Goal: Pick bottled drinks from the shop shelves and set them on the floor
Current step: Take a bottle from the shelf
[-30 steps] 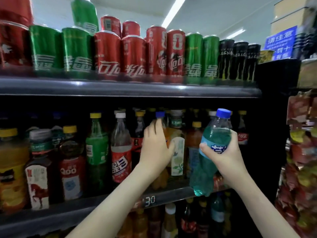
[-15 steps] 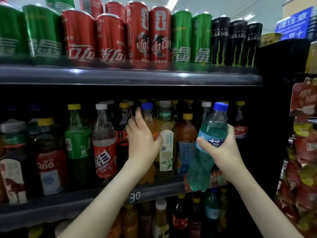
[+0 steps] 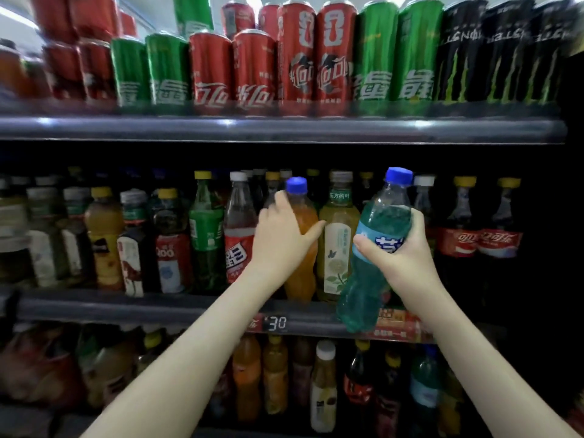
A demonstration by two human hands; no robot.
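Teal plastic bottle (image 3: 384, 216), blue cap: tilted, gripped by right hand (image 3: 401, 257). Orange plastic bottle (image 3: 304, 214), blue cap: upright on middle shelf (image 3: 126, 308), left hand (image 3: 281, 245) curled round it.

Left hand (image 3: 281, 245) hiding half the orange bottle (image 3: 305, 219), top-left cans (image 3: 79, 17) cropped (and blurred), far-left bottles (image 3: 44, 235) smeared

Single head view, close to drink shelves (image 3: 284, 131), facing them straight on, slightly upward tilt.
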